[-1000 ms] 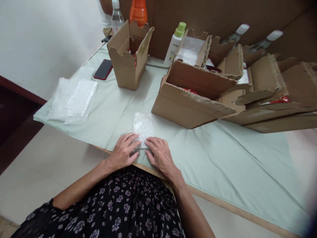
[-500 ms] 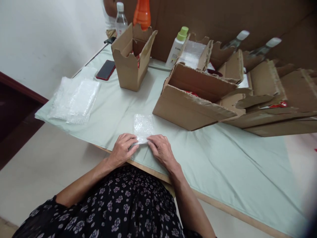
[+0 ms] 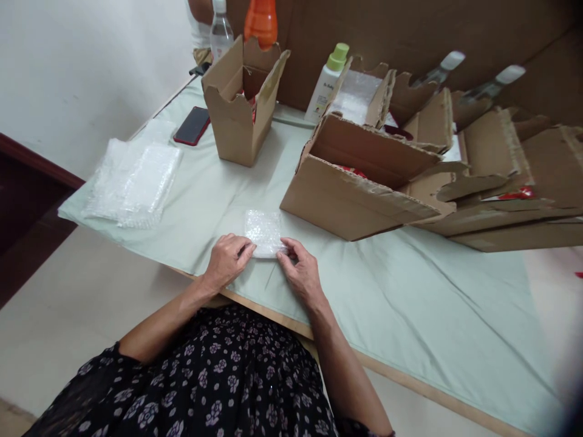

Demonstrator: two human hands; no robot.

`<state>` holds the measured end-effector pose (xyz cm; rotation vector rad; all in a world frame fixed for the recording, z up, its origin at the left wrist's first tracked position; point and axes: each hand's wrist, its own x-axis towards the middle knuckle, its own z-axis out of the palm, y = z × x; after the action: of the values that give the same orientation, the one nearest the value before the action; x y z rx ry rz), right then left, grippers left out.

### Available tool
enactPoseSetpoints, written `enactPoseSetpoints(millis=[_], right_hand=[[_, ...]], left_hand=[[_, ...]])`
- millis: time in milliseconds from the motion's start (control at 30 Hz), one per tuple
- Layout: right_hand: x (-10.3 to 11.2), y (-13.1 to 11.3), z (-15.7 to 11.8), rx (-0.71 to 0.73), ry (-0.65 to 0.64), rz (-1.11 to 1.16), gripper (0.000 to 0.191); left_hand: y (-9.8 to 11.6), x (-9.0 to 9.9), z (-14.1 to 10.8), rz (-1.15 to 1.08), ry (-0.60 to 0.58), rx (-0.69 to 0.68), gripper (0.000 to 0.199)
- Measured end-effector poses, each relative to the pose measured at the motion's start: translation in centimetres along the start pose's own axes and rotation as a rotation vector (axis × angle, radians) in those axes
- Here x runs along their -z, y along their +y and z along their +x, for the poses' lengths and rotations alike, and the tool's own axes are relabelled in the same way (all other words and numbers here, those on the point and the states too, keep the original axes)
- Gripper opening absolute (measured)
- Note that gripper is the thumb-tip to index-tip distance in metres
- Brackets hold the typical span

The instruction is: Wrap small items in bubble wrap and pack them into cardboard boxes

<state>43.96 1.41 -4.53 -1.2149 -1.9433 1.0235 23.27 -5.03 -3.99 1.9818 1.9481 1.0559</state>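
A small piece of bubble wrap (image 3: 263, 227) lies on the cloth-covered table (image 3: 387, 291) in front of me. Its near edge is folded over into a thicker band. My left hand (image 3: 228, 260) pinches the left end of that band between thumb and fingers. At the right end, my right hand (image 3: 299, 267) grips the band the same way, thumb on the near side. Whether anything lies inside the fold cannot be made out.
A stack of bubble wrap (image 3: 136, 182) lies to the left, near a phone (image 3: 192, 126). Behind stand a cardboard box (image 3: 234, 130), a larger box (image 3: 346, 203) and several more boxes at right. A white bottle (image 3: 325, 85) with a green cap and an orange bottle (image 3: 261, 24) stand at the back.
Both hands have moved slightly away from me along the bubble wrap, and its near edge is now rolled further over. The right hand has shifted outward to the band's end.
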Motion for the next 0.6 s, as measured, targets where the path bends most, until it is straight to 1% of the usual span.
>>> enactPoseSetpoints(millis=[167, 367, 467, 533, 600], right_hand=[[-0.3, -0.3, 0.6, -0.034, 0.009, 0.033, 0.031], [-0.7, -0.7, 1.3, -0.042, 0.023, -0.06, 0.03], [-0.8, -0.8, 1.5, -0.059, 0.018, -0.113, 0.031], [-0.9, -0.8, 1.5, -0.043, 0.021, -0.151, 0.03], [-1.1, -0.9, 1.2, 0.012, 0.044, -0.205, 0.031]], left_hand=[[-0.1, -0.2, 0.4, 0.012, 0.0, 0.057, 0.022], [-0.2, -0.3, 0.5, -0.034, 0.053, 0.102, 0.018], [-0.5, -0.3, 0.3, -0.057, 0.068, 0.109, 0.022], [-0.7, -0.2, 0.2, -0.052, 0.067, 0.113, 0.022], [-0.8, -0.2, 0.3, -0.031, 0.055, 0.125, 0.02]])
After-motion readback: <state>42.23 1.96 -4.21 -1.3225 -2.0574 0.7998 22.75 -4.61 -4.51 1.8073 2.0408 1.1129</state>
